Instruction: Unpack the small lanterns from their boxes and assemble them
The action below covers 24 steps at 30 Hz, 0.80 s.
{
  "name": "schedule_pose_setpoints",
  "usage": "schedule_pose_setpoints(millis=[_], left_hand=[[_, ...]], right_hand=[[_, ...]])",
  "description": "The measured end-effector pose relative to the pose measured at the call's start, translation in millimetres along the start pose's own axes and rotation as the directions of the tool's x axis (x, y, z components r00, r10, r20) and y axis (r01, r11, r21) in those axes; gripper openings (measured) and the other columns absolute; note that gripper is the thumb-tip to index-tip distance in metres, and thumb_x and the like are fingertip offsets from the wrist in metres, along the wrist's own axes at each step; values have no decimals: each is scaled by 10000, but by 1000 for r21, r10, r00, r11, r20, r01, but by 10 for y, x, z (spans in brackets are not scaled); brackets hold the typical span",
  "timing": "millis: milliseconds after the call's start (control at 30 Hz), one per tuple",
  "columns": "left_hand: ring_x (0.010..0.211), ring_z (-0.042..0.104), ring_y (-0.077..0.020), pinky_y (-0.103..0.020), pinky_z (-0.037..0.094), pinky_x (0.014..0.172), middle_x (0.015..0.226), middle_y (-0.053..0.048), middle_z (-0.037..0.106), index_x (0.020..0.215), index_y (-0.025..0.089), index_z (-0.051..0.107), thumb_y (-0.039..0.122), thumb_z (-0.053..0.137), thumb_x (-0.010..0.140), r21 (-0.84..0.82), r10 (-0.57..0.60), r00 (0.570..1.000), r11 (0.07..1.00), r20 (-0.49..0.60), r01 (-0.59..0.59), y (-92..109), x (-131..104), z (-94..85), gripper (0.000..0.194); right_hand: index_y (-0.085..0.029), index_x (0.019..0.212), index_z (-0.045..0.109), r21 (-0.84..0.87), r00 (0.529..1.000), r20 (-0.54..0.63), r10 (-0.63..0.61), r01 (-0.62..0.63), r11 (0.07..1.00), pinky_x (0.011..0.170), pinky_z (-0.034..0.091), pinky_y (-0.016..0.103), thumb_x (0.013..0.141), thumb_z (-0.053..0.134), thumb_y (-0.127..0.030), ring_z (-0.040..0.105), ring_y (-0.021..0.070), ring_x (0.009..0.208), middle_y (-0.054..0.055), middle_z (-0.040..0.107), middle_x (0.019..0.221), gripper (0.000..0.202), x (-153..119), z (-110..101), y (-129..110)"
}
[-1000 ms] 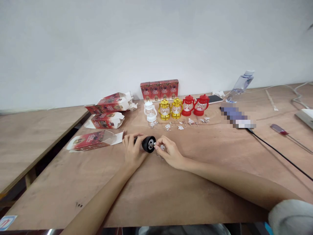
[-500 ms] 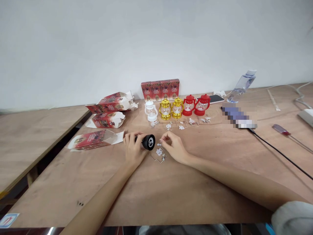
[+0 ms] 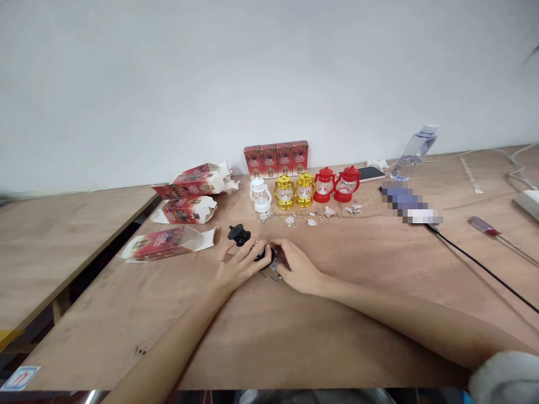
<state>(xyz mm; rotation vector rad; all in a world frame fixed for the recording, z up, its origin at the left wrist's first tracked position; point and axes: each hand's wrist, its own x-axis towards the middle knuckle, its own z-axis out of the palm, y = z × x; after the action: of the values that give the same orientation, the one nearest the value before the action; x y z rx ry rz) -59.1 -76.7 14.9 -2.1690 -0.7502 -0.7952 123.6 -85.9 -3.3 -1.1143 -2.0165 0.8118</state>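
Observation:
A small black lantern (image 3: pixel 238 234) lies tilted on the table, its top to the left and its base to the right. My left hand (image 3: pixel 242 264) is closed over its middle and hides most of the body. At the base end, the thumb and fingers of my right hand (image 3: pixel 298 268) are bent around the rim; whether a small part is also between them is hidden. Under and beside the base lie a bent metal wire (image 3: pixel 272 279) and a small white piece (image 3: pixel 274 264), partly covered by my hands.
Behind stand a white lantern (image 3: pixel 260 196), two gold lanterns (image 3: pixel 285 193) and two red lanterns (image 3: pixel 324 185), with small parts (image 3: pixel 311 222) before them. Opened red boxes (image 3: pixel 168 241) lie left; closed boxes (image 3: pixel 284 160) stand behind. A phone (image 3: pixel 404 202), bottle (image 3: pixel 415 151) and screwdriver (image 3: pixel 484 225) lie right.
My left hand has turned the black lantern, so its open base no longer faces me and its top now shows. My right hand has come in from beside it to the base.

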Motion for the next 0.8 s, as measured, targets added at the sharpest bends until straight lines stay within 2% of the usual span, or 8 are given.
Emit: schedule_pose_setpoints(millis=[133, 233, 333, 400, 500, 567, 667, 800], left_hand=[[892, 621, -78, -294, 209, 965, 965, 68, 695, 874, 321, 607, 52, 557, 794, 177, 116, 993, 978, -7, -113, 16, 40, -9, 285], [907, 613, -74, -292, 198, 957, 992, 62, 691, 862, 301, 606, 21, 548, 786, 163, 125, 992, 979, 8, -124, 22, 30, 11, 296], [933, 604, -127, -334, 246, 893, 1000, 29, 679, 916, 311, 603, 41, 535, 798, 107, 1, 1000, 994, 27, -4, -4, -22, 55, 302], [963, 585, -189, -360, 282, 844, 1007, -28, 660, 973, 297, 593, 82, 551, 793, 68, -172, 984, 983, 42, 168, -46, -67, 85, 283], [966, 564, -241, -369, 305, 797, 1031, -93, 621, 1028, 230, 564, 171, 597, 771, -56, -444, 892, 892, 88, 449, -110, -115, 113, 266], [950, 570, -237, -363, 304, 790, 1029, -92, 615, 1039, 204, 536, 259, 608, 776, -146, -533, 838, 826, 117, 545, -127, -125, 122, 278], [954, 576, -226, -356, 304, 801, 1018, -82, 622, 1046, 198, 514, 373, 589, 794, -236, -548, 830, 797, 108, 557, -104, -119, 132, 316], [957, 577, -216, -374, 280, 851, 1026, -82, 627, 1053, 211, 536, 377, 535, 839, -236, -484, 873, 842, 65, 485, -54, -116, 149, 271]], right_hand=[[-146, 1264, 371, -39, 997, 72, -30, 33, 999, 986, 359, 459, 665, 498, -78, 466, 262, 1170, 157, 502, 1266, 615, -52, 3, -43], [-133, 1302, 338, -77, 993, 94, -76, 83, 994, 1005, 343, 459, 633, 563, -108, 447, 276, 1195, 159, 476, 1308, 706, -61, 11, -54], [-136, 1278, 365, -46, 998, 43, -50, 52, 998, 978, 366, 461, 668, 601, -161, 466, 276, 1171, 158, 495, 1283, 655, -61, 10, -52], [-167, 1211, 426, 24, 998, -65, -24, 25, 999, 930, 402, 437, 734, 579, -193, 506, 248, 1108, 128, 544, 1200, 501, -65, -2, -58], [-210, 1019, 545, 76, 966, -243, -87, 108, 991, 875, 420, 387, 815, 530, -206, 533, 203, 1001, 74, 577, 1040, 205, -61, -14, -84], [-220, 917, 602, 46, 935, -316, -162, 186, 982, 837, 418, 366, 838, 528, -227, 531, 188, 930, 58, 559, 941, 108, -39, 3, -106], [-241, 902, 661, -32, 890, -390, -235, 242, 970, 784, 402, 350, 854, 532, -276, 512, 175, 844, 42, 511, 845, 142, 24, 73, -130], [-257, 934, 685, -117, 863, -418, -285, 260, 959, 738, 372, 339, 875, 508, -289, 481, 164, 788, 35, 494, 801, 189, 99, 163, -147]])
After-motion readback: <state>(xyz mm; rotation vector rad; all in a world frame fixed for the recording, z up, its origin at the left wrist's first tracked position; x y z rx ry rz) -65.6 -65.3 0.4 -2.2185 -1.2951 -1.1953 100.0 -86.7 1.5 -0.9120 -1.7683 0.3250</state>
